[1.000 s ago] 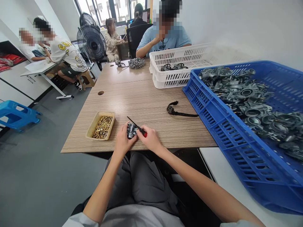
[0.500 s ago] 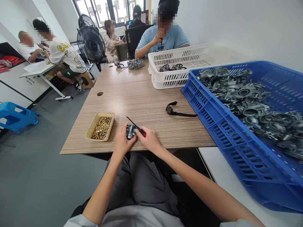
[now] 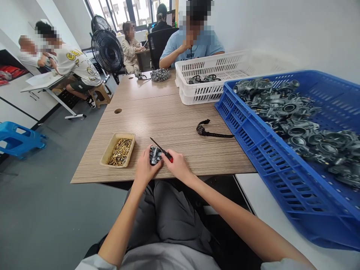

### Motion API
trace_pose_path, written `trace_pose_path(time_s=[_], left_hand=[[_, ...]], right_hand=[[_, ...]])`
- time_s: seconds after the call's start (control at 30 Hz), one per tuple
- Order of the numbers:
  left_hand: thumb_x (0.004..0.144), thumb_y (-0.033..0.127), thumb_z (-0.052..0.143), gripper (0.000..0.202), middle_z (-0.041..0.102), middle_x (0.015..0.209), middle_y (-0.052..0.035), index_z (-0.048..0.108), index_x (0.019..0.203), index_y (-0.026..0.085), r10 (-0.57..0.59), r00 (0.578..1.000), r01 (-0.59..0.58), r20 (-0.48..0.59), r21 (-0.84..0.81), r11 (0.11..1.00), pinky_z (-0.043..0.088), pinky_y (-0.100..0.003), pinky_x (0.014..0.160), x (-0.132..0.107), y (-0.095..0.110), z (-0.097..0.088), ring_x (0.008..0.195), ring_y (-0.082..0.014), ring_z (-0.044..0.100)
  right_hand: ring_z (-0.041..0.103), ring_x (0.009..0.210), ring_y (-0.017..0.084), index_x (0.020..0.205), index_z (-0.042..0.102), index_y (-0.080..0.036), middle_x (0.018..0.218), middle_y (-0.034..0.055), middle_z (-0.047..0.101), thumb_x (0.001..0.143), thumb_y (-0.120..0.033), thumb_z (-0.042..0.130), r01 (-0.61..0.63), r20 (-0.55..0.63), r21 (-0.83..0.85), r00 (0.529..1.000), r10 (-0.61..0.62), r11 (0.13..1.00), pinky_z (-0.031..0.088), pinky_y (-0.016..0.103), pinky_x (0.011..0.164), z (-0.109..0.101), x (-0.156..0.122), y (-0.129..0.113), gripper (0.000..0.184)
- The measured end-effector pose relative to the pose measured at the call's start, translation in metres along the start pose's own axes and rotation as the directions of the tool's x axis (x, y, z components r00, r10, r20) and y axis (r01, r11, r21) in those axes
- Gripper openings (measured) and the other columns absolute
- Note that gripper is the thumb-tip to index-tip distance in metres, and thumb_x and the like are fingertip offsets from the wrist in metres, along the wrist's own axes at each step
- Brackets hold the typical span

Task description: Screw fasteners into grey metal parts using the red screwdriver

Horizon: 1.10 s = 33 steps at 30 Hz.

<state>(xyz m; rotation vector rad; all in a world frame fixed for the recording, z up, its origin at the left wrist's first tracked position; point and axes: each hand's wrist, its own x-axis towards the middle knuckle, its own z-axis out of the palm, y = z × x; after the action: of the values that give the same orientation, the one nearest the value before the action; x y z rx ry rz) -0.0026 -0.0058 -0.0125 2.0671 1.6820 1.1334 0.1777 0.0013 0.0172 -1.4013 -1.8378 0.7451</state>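
Observation:
A small grey metal carburetor body point(image 3: 155, 155) rests at the near edge of the wooden table, its left side gripped by my left hand point(image 3: 144, 165). My right hand point(image 3: 177, 165) is closed round a screwdriver point(image 3: 168, 155) with a red and black handle. The screwdriver's dark shaft slants up and left, above the carburetor. My right fingertips are close against the carburetor's right side; whether they touch it I cannot tell. Left of my hands stands a cream tray point(image 3: 105, 156) holding many small brass parts point(image 3: 120, 151).
A large blue crate point(image 3: 253, 150) of carburetors point(image 3: 298, 120) stands on the right. Behind it is a white basket point(image 3: 197, 93) with black-and-grey parts. A black wristwatch point(image 3: 201, 129) lies on the table point(image 3: 146, 116). A person in blue point(image 3: 197, 47) sits across.
The whole view has shifted very slightly. My hands, the carburetor and the screwdriver keep nearly the same pose.

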Motion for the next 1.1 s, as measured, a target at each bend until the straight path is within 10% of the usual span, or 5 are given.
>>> trace_pose_path(time_s=[1.1], left_hand=[[0.088,0.037,0.074,0.068,0.066,0.13,-0.014,0.047,0.149,0.022,-0.008,1.0,0.008,-0.01,0.005,1.0,0.056,-0.045,0.103,0.0005,0.002,-0.001,0.122,-0.0313,0.067]], right_hand=[[0.068,0.072,0.021,0.091,0.066,-0.024,0.08,0.0038,0.075,0.101,-0.04,0.059,0.008,-0.015,-0.002,1.0,-0.008,1.0,0.043,0.029,0.068,-0.0013,-0.0034,-0.003,0.02]])
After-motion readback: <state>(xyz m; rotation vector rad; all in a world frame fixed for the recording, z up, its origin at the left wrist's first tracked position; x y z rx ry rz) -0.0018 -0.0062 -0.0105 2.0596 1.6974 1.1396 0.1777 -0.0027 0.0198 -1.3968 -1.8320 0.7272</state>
